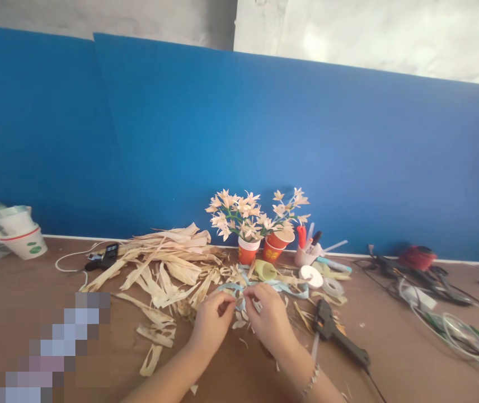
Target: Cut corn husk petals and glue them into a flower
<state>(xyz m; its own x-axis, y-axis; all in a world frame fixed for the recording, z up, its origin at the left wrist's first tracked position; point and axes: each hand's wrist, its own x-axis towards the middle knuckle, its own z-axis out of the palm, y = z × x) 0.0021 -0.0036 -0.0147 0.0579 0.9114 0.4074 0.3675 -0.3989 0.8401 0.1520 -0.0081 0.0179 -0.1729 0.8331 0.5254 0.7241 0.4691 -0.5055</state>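
Pale-blue ribbon [300, 293] lies curled in the scraps on the table [130, 369], just beyond the hands and partly hidden by them. Both hands work close together over it: the left hand [211, 318] and the right hand [268, 314] each have thumb and forefinger drawn near in a pinch. Whatever sits between the fingertips is too small to make out, so I cannot tell whether either pinch is fully closed on something or on the ribbon.

The step looks like fine fingertip shaping or joining of a small piece. The next move seems to call for a light, steady pinch from both sides, with the piece kept clear of the scraps.

From the hands, husks [181, 268] spread at 10 o'clock, flowers [243, 210] stand in red cups [248, 254] at 12, pens [317, 238] at 1 to 2, and the glue gun [327, 322] lies at 4, near the right wrist.
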